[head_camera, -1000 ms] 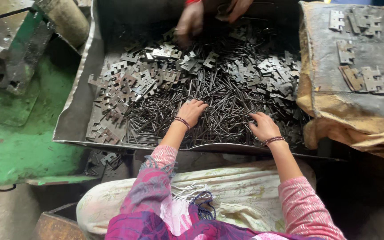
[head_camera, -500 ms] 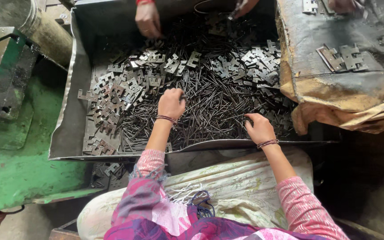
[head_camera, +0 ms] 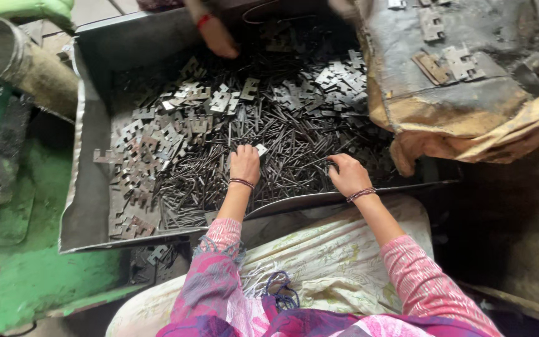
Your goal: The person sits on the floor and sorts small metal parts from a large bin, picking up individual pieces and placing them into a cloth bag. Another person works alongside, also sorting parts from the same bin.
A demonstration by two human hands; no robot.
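Thin dark metal pins (head_camera: 282,156) fill the grey metal tray (head_camera: 88,187) at centre. The left hand (head_camera: 244,163) presses curled fingers into them; the right hand (head_camera: 347,175) pinches a few. Flat hinge plates (head_camera: 151,143) lie at nine o'clock, a worn sack (head_camera: 469,106) overhangs the rim at two, and another person's hand (head_camera: 218,39) reaches in at twelve.

Notched plates (head_camera: 157,150) lie left in the tray (head_camera: 88,187), rods (head_camera: 282,143) centre, sack (head_camera: 469,106) right.

sleeves (head_camera: 219,274): pink floral | tray (head_camera: 85,187): grey | floor (head_camera: 14,274): green
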